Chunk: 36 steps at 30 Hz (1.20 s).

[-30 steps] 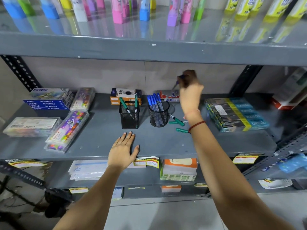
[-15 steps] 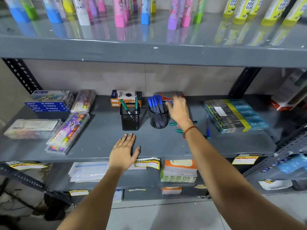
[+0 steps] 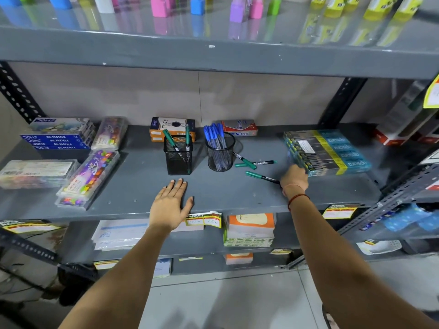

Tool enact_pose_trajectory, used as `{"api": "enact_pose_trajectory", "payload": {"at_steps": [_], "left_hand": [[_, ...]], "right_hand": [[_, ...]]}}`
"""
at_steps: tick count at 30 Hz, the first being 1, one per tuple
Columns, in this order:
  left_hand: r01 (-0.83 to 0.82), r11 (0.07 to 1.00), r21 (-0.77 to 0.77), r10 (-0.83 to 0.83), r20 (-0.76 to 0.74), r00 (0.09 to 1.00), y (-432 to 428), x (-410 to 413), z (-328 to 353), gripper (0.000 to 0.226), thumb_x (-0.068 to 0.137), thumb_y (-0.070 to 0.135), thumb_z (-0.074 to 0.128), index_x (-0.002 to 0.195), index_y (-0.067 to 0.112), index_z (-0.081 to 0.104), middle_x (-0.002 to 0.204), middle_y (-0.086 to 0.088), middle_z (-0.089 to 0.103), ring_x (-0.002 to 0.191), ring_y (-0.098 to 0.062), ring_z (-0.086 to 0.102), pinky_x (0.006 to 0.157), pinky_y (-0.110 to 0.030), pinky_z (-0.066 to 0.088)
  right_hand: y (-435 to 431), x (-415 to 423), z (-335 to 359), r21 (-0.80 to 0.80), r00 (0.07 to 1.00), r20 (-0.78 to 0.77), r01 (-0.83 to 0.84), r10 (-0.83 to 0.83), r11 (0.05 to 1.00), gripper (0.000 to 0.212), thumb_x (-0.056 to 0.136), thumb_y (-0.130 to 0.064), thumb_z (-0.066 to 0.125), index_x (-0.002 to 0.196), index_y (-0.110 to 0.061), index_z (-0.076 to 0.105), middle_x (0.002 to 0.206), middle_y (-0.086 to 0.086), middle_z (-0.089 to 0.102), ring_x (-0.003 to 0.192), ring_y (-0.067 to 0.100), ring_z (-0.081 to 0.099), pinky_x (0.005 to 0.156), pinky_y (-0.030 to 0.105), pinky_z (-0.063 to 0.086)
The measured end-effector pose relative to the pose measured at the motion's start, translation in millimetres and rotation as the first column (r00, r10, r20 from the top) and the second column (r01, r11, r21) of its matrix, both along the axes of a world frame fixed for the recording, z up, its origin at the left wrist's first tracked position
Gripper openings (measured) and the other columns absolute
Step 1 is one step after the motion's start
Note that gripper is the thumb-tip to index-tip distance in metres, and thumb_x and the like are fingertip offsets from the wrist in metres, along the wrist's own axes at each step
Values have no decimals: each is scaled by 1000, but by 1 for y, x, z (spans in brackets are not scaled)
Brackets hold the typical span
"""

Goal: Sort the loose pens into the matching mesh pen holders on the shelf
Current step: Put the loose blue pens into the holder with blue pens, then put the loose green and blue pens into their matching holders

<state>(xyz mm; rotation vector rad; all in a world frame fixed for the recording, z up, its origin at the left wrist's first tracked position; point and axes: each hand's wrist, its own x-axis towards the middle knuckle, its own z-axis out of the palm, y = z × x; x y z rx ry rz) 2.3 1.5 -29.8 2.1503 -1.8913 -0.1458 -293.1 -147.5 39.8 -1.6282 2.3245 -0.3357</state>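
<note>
Your left hand lies flat, fingers spread wide, palm down on the grey shelf just in front of the square mesh holder, which has 2 green pens in it. Round mesh holder beside it is packed w/ blue pens. Your right hand is knuckles-up near the teal boxes, fingers curled under; can't tell if it grips anything. 3 loose green pens lie btwn round holder and that hand, nearest one touching it.
</note>
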Motion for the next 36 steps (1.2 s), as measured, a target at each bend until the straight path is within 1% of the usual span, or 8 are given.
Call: {"api": "enact_pose_trajectory", "payload": {"at_steps": [9, 14, 16, 18, 24, 29, 32, 36], "left_hand": [[-7, 1000, -5, 7, -5, 1000, 0, 0, 0, 78, 83, 61, 10, 144, 17, 32, 152, -4, 33, 142, -21, 23, 117, -37, 17], [-6, 1000, -9, 6, -4, 1000, -1, 1, -1, 76, 85, 60, 13, 142, 16, 36, 150, -5, 37, 141, -22, 27, 116, -39, 20], [-9, 1000, -13, 9, -8, 1000, -1, 2, -1, 74, 86, 59, 14, 141, 16, 37, 150, -5, 38, 141, -23, 28, 116, -40, 22], [-12, 1000, -11, 12, -9, 1000, -1, 2, -1, 74, 86, 59, 15, 141, 16, 38, 149, -5, 38, 141, -23, 28, 116, -40, 22], [-21, 1000, -9, 21, -4, 1000, -3, 1, -2, 72, 86, 58, 16, 140, 17, 39, 149, -3, 39, 140, -21, 30, 115, -37, 22], [-28, 999, -23, 28, 1, 1000, -1, 1, -3, 69, 87, 57, 20, 139, 16, 42, 146, -4, 43, 138, -23, 35, 113, -38, 26], [-25, 999, -23, 25, 5, 1000, -2, 0, -3, 69, 87, 56, 20, 139, 16, 42, 146, -5, 43, 138, -23, 35, 114, -39, 26], [-28, 999, -40, 28, -6, 1000, -1, 0, -1, 69, 86, 54, 20, 138, 14, 44, 146, -5, 44, 138, -24, 34, 114, -40, 25]], "right_hand": [[-4, 17, 45, -408, 988, 155, 43, 23, 912, 21, 89, -2, 53, 105, 9, 59, 114, 30, 59, 106, 43, 59, 88, 45, 50], [-14, 55, 116, -751, 922, 217, -51, 319, 658, 21, 87, 2, 52, 104, 3, 65, 107, 24, 67, 100, 33, 64, 91, 33, 45], [-17, 77, 135, -852, 840, 206, -98, 501, 514, 15, 83, 8, 55, 94, 9, 67, 96, 26, 69, 88, 34, 66, 81, 34, 49], [-21, 97, 139, -865, 797, 139, -192, 588, 464, 13, 82, 9, 56, 88, 10, 67, 90, 27, 70, 81, 35, 67, 74, 36, 51], [-33, 141, 87, -569, 724, 102, -520, 682, 637, 15, 85, 5, 54, 90, 5, 69, 94, 23, 72, 87, 34, 68, 79, 30, 48], [-36, 142, 51, -345, 701, 103, -640, 705, 687, 30, 92, -12, 58, 121, -5, 59, 114, 23, 65, 107, 38, 60, 94, 42, 51], [-35, 131, 44, -425, 731, 109, -578, 673, 697, 31, 93, -15, 56, 121, -3, 55, 120, 22, 59, 116, 36, 49, 97, 40, 42], [-36, 100, 30, -407, 881, 160, -353, 446, 843, 29, 90, -16, 58, 115, -1, 61, 118, 23, 60, 115, 36, 52, 95, 39, 46]]}}
